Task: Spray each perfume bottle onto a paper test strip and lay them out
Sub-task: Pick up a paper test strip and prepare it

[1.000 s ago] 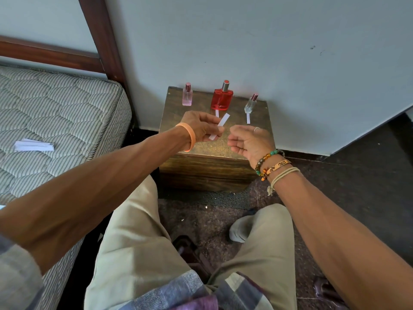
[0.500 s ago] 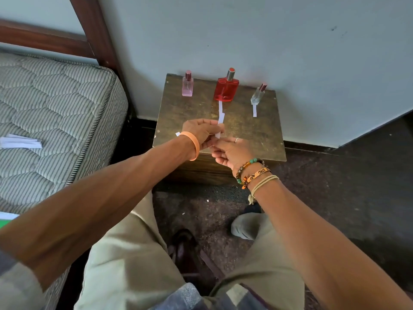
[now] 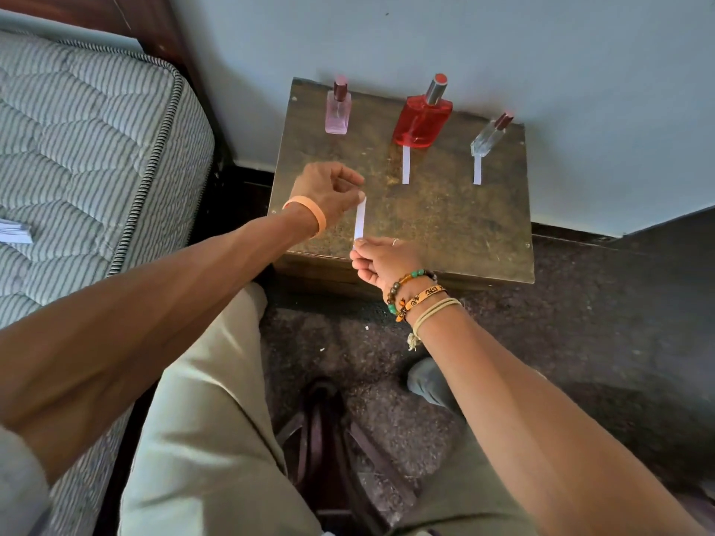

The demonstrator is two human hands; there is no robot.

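My left hand (image 3: pixel 329 191) pinches the far end of the paper strip (image 3: pixel 360 222), my right hand (image 3: pixel 381 261) its near end, keeping it flat over the stand (image 3: pixel 464 226), lined up with the strip-less pink bottle (image 3: pixel 338 110) at twelve o'clock.

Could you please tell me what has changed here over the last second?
The right hand, which was beside the held test strip a second ago, now pinches its near end. The left hand still pinches it, at the far end, and it went from slanted to straight between them. The pink bottle, red bottle, clear bottle, red bottle's strip and clear bottle's strip stayed put.
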